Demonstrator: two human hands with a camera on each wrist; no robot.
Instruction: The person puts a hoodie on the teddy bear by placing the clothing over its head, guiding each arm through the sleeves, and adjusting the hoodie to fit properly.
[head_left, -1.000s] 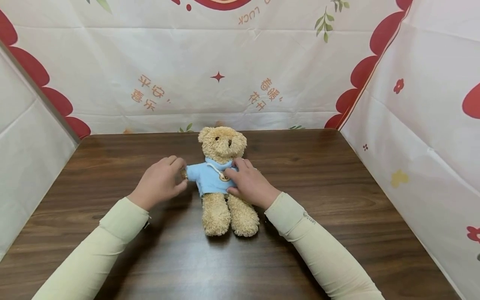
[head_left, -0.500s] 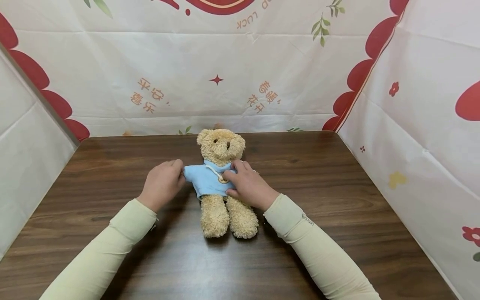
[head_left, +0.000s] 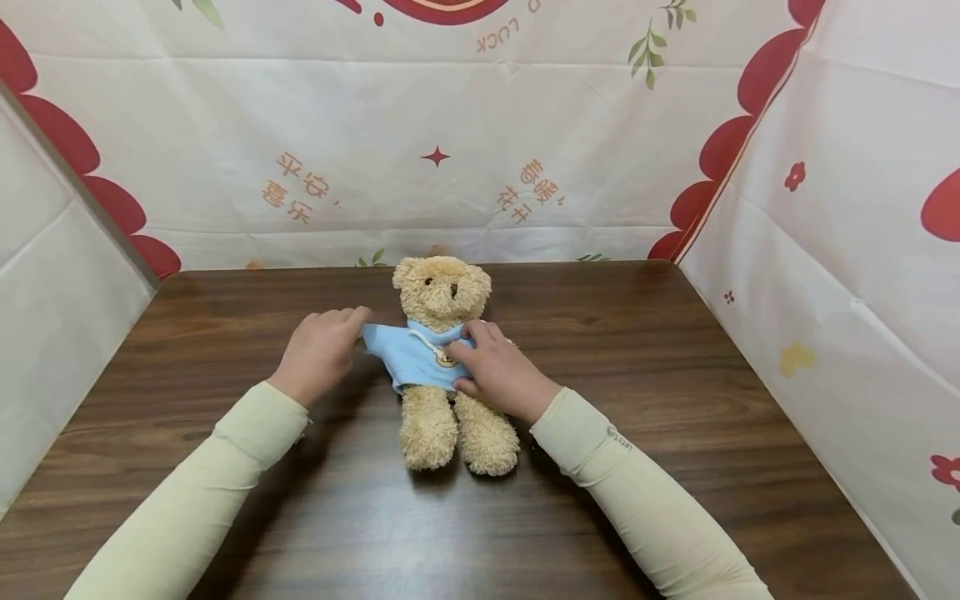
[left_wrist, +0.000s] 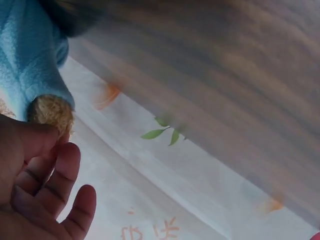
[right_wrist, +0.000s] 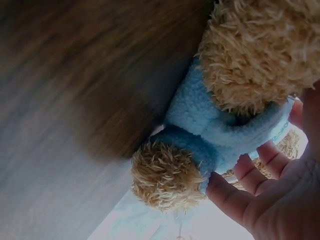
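A tan teddy bear (head_left: 428, 425) in a blue hooded top (head_left: 408, 354) lies face up on the wooden table, its feet toward the person. In the head view my left hand (head_left: 318, 350) is at the bear's sleeve on the left; the left wrist view shows its thumb and index finger pinching the furry paw (left_wrist: 52, 114) below the cuff. My right hand (head_left: 504, 367) rests on the chest with spread fingers, covering part of the round badge (head_left: 445, 360). The right wrist view shows its fingertips against the top, beside the other paw (right_wrist: 165, 175).
The dark wooden table (head_left: 637, 500) runs to a rear edge just past the bear's head. Behind it hangs a white printed cloth (head_left: 360, 108). Similar cloth walls (head_left: 847, 208) stand along both sides.
My left hand has come in to the bear's paw, taken hold of it and drawn the sleeve slightly outward and up. The right hand has stayed on the chest.
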